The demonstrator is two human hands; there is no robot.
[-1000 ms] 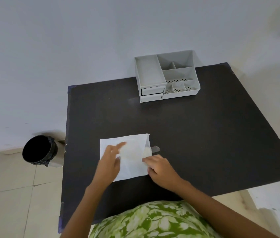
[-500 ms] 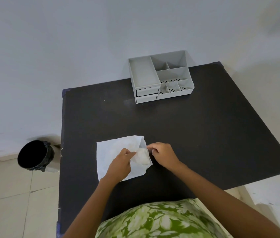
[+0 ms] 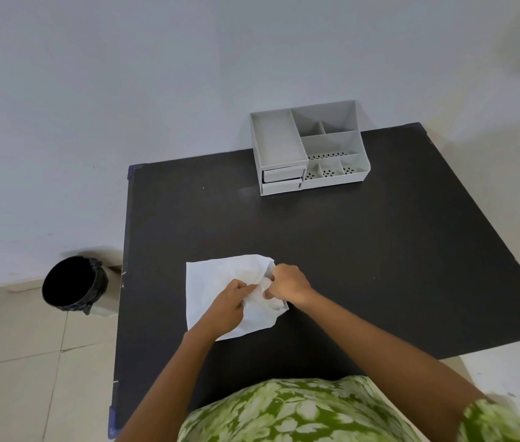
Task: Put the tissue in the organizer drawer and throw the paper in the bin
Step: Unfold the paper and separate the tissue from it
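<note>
A white paper sheet [image 3: 210, 282] lies on the black table [image 3: 363, 250] near its front edge. On the sheet's right part sits a crumpled white tissue [image 3: 263, 298]. My left hand [image 3: 230, 309] rests on the paper and pinches the tissue from the left. From the right, my right hand [image 3: 287, 285] grips the same tissue with curled fingers. The grey organizer [image 3: 308, 148] stands at the table's far edge, its two small drawers [image 3: 282, 180] at the front left, the upper one slightly out. The black bin [image 3: 72, 285] stands on the floor left of the table.
A pale wall runs behind the table. Beige floor tiles lie to the left around the bin. The table's corners carry blue caps. My green patterned clothing fills the bottom of the view.
Both hands have closed in on the tissue on the paper's right part. The paper's right edge has lifted and wrinkled. The camera has shifted a little.
</note>
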